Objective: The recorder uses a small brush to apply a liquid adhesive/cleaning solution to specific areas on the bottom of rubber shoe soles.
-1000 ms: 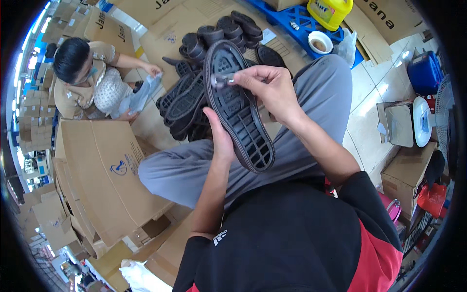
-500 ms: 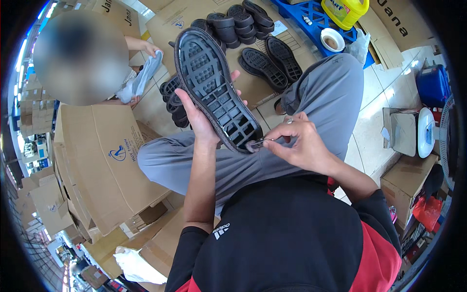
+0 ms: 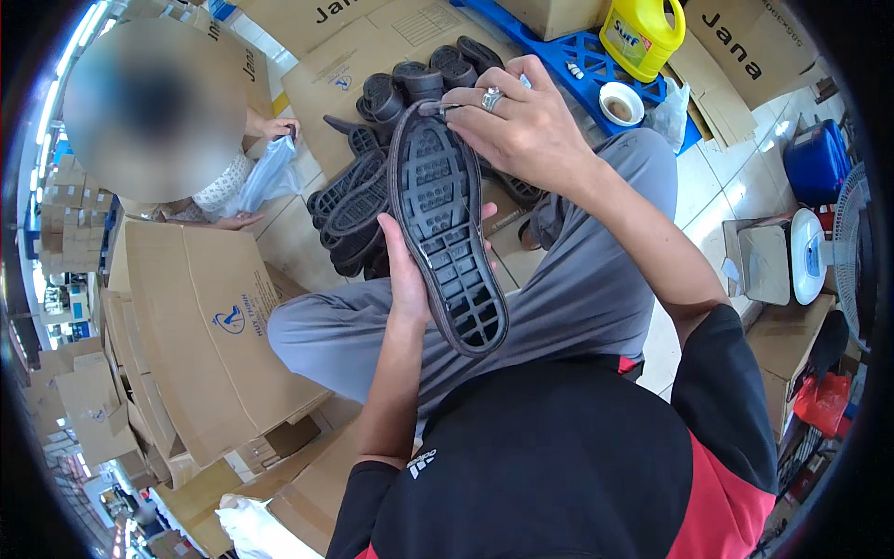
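My left hand (image 3: 407, 278) is wrapped round a dark brown shoe sole (image 3: 449, 265) from below, thumb along its left edge. The sole is held above my lap, toe end away from me, with its gridded hollow side facing up. At the toe edge, my right hand (image 3: 535, 126) pinches a small greyish pad (image 3: 432, 109) on what looks like a thin handle. The pad touches the sole's rim there; its exact kind is too small to tell. A ring sits on one finger of that hand.
Several dark soles (image 3: 354, 200) lie beyond my left knee, others (image 3: 419, 82) on flat cardboard ahead. A blue plastic pallet (image 3: 549, 51) holds a yellow jug (image 3: 643, 37) and a white bowl (image 3: 621, 102). A carton (image 3: 223, 326) stands left; a co-worker's hand (image 3: 275, 128) holds a plastic bag (image 3: 267, 177).
My right hand has moved the small pad from the sole's near heel end to its far toe end. My left hand has lowered the sole toward me and turned it more upright.
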A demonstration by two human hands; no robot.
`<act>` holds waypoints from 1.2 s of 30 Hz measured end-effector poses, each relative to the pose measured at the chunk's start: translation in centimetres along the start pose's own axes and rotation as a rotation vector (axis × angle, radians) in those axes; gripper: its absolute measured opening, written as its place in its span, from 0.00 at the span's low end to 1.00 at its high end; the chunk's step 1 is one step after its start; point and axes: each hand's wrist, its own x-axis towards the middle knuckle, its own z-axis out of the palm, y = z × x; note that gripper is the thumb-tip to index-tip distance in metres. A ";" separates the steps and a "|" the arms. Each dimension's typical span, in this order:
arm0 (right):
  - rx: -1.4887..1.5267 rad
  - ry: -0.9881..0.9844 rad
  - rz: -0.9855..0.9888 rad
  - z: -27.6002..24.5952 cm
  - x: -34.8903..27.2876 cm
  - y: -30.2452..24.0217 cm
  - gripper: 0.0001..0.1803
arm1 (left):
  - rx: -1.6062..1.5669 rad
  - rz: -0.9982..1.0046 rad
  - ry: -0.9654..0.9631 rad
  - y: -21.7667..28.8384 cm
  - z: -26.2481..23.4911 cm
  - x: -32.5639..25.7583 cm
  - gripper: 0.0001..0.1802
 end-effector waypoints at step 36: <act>0.659 -0.340 0.293 1.3 -3.2 -5.6 0.05 | -0.120 0.228 -0.047 0.8 -3.7 2.0 0.38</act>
